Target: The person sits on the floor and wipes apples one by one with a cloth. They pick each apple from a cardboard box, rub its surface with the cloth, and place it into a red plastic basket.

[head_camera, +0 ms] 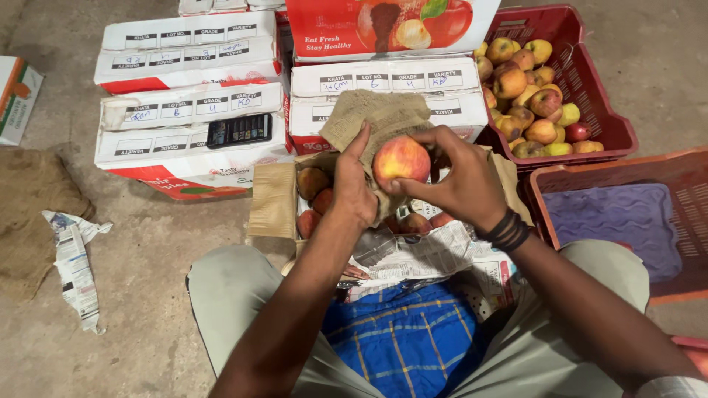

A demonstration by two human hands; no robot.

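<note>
My right hand (461, 177) grips a red and yellow apple (400, 159) from its right side. My left hand (354, 188) holds a piece of brown burlap cloth (380, 116) against the apple's left and back. Both hands hover over an open cardboard box (273, 199) lined with newspaper (420, 254), where several more apples (313, 193) lie. Dark bands circle my right wrist.
A dark red crate (597, 103) full of apples sits at the upper right. An orange crate (664, 221) with a purple liner is at right. Stacked white and red cartons (192, 96) stand behind, a black calculator (239, 130) on one. Torn newspaper (74, 262) and sacking (29, 214) lie left.
</note>
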